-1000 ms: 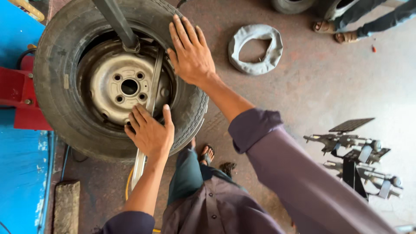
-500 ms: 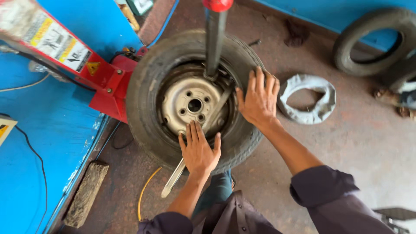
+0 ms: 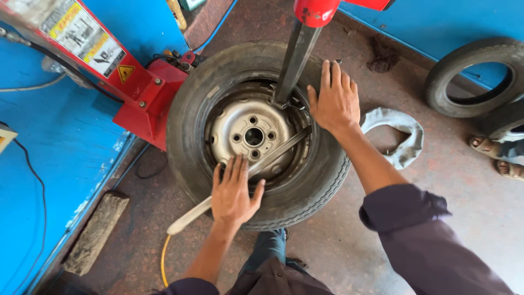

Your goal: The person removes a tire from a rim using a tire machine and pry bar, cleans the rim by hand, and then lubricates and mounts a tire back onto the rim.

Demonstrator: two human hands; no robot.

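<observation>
A worn black tyre on a grey steel rim lies flat on a tyre-changing machine. My left hand presses palm-down, fingers spread, on the near sidewall and on a long metal tyre lever that runs across the rim. My right hand lies flat with fingers apart on the far right sidewall. Between the hands, the machine's dark vertical arm comes down to the rim edge.
The red and blue machine body stands at left. A grey inner tube lies on the floor to the right. A spare tyre leans at far right beside another person's sandalled feet. A yellow hose runs underneath.
The view has swung back and up, so the machine and the spare tyre came into sight. Both hands stay flat on the tyre, the left one still over the lever.
</observation>
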